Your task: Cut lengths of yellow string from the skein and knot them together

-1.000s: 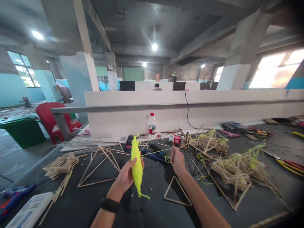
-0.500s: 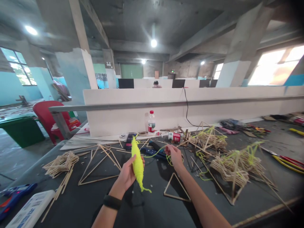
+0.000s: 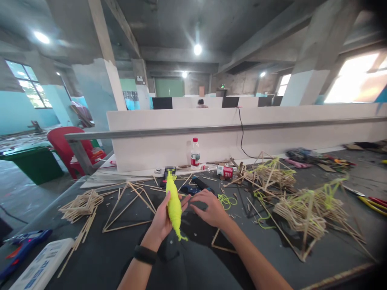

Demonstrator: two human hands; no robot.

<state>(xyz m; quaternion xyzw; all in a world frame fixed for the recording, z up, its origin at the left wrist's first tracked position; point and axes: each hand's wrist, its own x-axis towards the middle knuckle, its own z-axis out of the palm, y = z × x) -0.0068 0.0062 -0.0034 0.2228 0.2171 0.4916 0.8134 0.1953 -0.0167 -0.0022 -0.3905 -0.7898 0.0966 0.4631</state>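
Note:
My left hand (image 3: 161, 221), with a dark band on its wrist, is wrapped around a spindle-shaped skein of neon yellow cord (image 3: 174, 203). The skein stands nearly upright over the dark table, its twisted tail pointing down. Close to its right side, my right hand (image 3: 208, 207) reaches in with thumb and fingers apart; I see nothing between them. Behind that hand, loose coils of yellow cord (image 3: 227, 201) lie on the table. A triangle of wooden sticks (image 3: 225, 249) lies partly hidden beneath my right forearm.
Stick frames (image 3: 130, 225) and a stick pile (image 3: 81, 205) lie left; stacked frames with yellow cord (image 3: 302, 213) lie right. Also here are a blue glue gun (image 3: 27, 245), a white box (image 3: 42, 266), an upright bottle (image 3: 195, 155), a fallen bottle (image 3: 225, 172) and pliers (image 3: 370, 201).
My right hand has let go of the yellow cord, which now lies coiled on the table. It has moved left toward the skein, which my left hand still holds.

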